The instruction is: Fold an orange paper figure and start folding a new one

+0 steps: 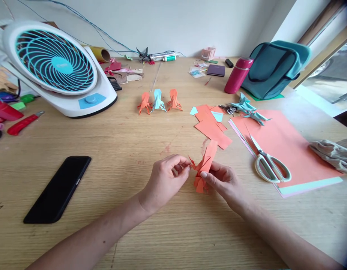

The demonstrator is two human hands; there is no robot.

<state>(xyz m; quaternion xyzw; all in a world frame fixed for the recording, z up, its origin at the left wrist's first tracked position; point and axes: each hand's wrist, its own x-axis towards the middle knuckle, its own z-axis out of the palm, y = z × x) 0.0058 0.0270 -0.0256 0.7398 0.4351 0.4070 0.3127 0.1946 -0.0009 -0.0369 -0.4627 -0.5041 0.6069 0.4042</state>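
An orange origami figure [205,165], with narrow folded limbs and a broad upright flap, is held above the wooden table. My right hand [225,182] grips its body from the right, thumb in front and fingers behind. From the left, my left hand [169,176] pinches the tip of one thin limb between thumb and forefinger. Beyond the hands stand finished-looking paper figures: an orange one [144,102], a light blue one [158,100] and another orange one [174,99]. Orange paper scraps [214,129] lie just behind the held figure.
White-handled scissors [270,161] rest on orange paper sheets [288,146] at right, near several blue-green paper figures [248,107]. A black phone [57,189] lies at left, before a white fan [63,71]. A pink bottle [238,75] and teal bag [270,71] stand back right.
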